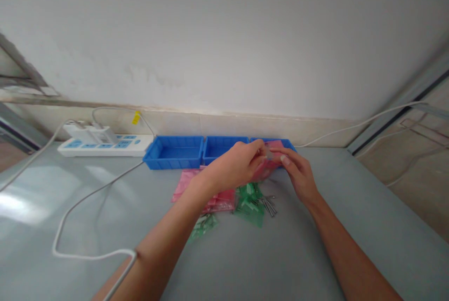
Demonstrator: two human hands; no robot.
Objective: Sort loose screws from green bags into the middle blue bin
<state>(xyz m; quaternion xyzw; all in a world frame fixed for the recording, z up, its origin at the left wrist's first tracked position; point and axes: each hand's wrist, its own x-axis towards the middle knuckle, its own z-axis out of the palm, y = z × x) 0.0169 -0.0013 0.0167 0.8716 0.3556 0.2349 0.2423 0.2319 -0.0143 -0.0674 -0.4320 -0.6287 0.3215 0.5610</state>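
A pink plastic bag (265, 168) is held up between my two hands in front of the right blue tray (289, 144). My left hand (242, 163) is closed on the bag's left side, and the fingers of my right hand (296, 167) pinch its right edge. What the bag contains is too blurred to make out. Below my hands lie a green plastic bag (253, 214) and several thin metal pins or screws (269, 206). More pink bags (184, 181) lie partly hidden under my left forearm, with another green bag (205, 223) nearer me.
The left blue tray (175, 149) and middle blue tray (219, 144) stand in a row by the wall. A white power strip (105, 149) with plugs sits at the left. Its white cable (70, 212) crosses the grey table and passes over my left forearm.
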